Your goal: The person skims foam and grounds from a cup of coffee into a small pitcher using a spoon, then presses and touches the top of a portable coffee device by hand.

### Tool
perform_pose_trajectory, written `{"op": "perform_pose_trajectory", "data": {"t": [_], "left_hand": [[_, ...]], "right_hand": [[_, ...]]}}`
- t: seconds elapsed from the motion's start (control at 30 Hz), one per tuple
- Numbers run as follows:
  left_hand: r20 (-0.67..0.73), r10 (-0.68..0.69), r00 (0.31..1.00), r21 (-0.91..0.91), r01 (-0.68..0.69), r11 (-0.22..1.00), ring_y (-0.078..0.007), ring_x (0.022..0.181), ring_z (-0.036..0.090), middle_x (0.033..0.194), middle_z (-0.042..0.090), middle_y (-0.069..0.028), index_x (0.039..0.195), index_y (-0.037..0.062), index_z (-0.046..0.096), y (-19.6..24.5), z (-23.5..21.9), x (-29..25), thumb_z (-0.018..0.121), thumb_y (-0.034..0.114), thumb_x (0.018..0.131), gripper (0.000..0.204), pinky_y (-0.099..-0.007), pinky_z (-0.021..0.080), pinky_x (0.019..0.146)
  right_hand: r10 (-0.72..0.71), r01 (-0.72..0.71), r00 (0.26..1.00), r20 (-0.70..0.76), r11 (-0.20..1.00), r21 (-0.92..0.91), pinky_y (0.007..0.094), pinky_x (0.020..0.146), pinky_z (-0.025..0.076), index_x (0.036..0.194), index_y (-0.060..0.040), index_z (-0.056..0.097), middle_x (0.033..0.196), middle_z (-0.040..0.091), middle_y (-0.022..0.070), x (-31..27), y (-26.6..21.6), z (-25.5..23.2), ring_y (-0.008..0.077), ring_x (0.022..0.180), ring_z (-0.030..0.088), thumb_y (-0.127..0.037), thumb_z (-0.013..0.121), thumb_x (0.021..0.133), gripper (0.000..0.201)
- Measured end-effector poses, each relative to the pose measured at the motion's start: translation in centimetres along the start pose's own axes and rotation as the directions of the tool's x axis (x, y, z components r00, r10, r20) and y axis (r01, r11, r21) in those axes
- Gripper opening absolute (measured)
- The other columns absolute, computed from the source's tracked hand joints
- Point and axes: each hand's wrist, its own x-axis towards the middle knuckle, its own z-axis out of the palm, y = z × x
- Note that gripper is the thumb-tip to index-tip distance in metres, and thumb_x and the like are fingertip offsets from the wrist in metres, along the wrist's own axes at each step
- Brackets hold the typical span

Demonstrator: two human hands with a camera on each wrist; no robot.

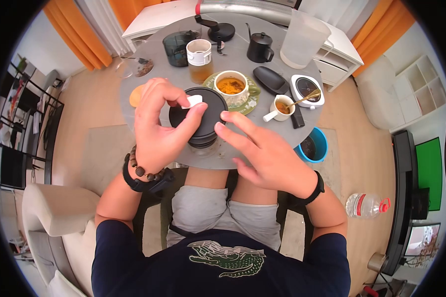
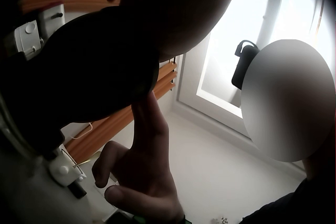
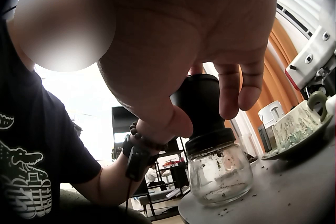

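A grinder with a black top (image 1: 205, 116) and a glass jar base (image 3: 218, 174) stands at the near edge of the round grey table (image 1: 158, 86). My left hand (image 1: 186, 105), with a bead bracelet, curls over the black top and pinches a small white piece (image 1: 193, 101) on it. My right hand (image 1: 238, 141) lies beside the grinder with straight fingers, and its index fingertip touches the top's rim. In the left wrist view the black top (image 2: 79, 71) looms dark above the right hand (image 2: 142, 171). The right wrist view shows the right hand (image 3: 210, 40) hovering just in front of the grinder.
Behind the grinder sit a cup of yellow tea on a green saucer (image 1: 231, 85), a small white cup with a spoon (image 1: 281, 106), a white-lidded jar (image 1: 200, 59), a black teapot (image 1: 260, 47) and a clear pitcher (image 1: 305, 37). A blue bucket (image 1: 314, 146) stands on the floor.
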Motion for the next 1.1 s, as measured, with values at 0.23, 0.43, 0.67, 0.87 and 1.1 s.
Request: {"op": "perform_pose_trajectory", "data": {"t": [0.23, 0.43, 0.67, 0.87, 1.1], "left_hand": [[0.050, -0.059, 0.997, -0.083, 0.063, 0.995, -0.0198, 0.086, 0.060, 0.099, 0.066, -0.0038, 0.124, 0.0076, 0.075, -0.3, -0.1, 0.3, 0.086, 0.008, 0.088, 0.038, -0.0362, 0.048, 0.087], [0.249, 0.103, 0.963, 0.093, -0.130, 0.987, -0.0206, 0.093, 0.060, 0.100, 0.066, -0.0049, 0.132, 0.0048, 0.074, -0.1, -1.7, 1.2, 0.079, 0.003, 0.091, 0.041, -0.0362, 0.047, 0.092], [0.305, -0.077, 0.949, -0.043, 0.095, 0.995, -0.0162, 0.087, 0.056, 0.093, 0.063, -0.0014, 0.130, 0.0071, 0.080, 0.2, -2.4, 1.4, 0.080, 0.002, 0.092, 0.038, -0.0337, 0.046, 0.086], [0.282, -0.003, 0.959, 0.032, -0.006, 0.999, -0.0137, 0.076, 0.051, 0.084, 0.068, 0.0024, 0.119, 0.0124, 0.087, 0.8, -2.1, 1.6, 0.081, 0.001, 0.091, 0.030, -0.0329, 0.042, 0.082], [0.185, 0.077, 0.980, 0.146, -0.104, 0.984, -0.0157, 0.068, 0.048, 0.071, 0.061, 0.0053, 0.113, 0.0168, 0.087, 0.7, -1.6, 0.8, 0.085, 0.008, 0.090, 0.025, -0.0338, 0.038, 0.078]], "right_hand": [[0.027, -0.026, 0.998, 0.060, 0.999, -0.029, 0.0467, 0.086, 0.064, 0.167, -0.0187, 0.052, 0.167, 0.053, 0.0147, 0.1, -0.7, -0.2, 0.0380, 0.105, 0.075, 0.003, 0.077, 0.080, 0.093], [0.029, -0.026, 0.997, 0.066, 0.999, -0.044, 0.0470, 0.087, 0.064, 0.167, -0.0191, 0.052, 0.167, 0.053, 0.0148, 0.2, -0.7, -0.2, 0.0379, 0.106, 0.075, 0.003, 0.078, 0.080, 0.093], [0.015, -0.015, 0.999, 0.044, 1.000, -0.005, 0.0471, 0.087, 0.064, 0.167, -0.0167, 0.051, 0.168, 0.052, 0.0168, 0.2, -0.5, -0.2, 0.0400, 0.107, 0.074, 0.003, 0.077, 0.080, 0.093], [0.014, -0.015, 0.999, 0.038, 1.000, 0.019, 0.0471, 0.086, 0.064, 0.167, -0.0170, 0.052, 0.167, 0.053, 0.0167, 0.4, -0.5, -0.2, 0.0398, 0.106, 0.074, 0.003, 0.077, 0.079, 0.094], [0.057, -0.055, 0.993, 0.104, 0.998, -0.015, 0.0459, 0.085, 0.064, 0.165, -0.0185, 0.057, 0.164, 0.056, 0.0146, 0.2, -1.2, -0.1, 0.0373, 0.105, 0.075, 0.003, 0.077, 0.079, 0.091]]}}
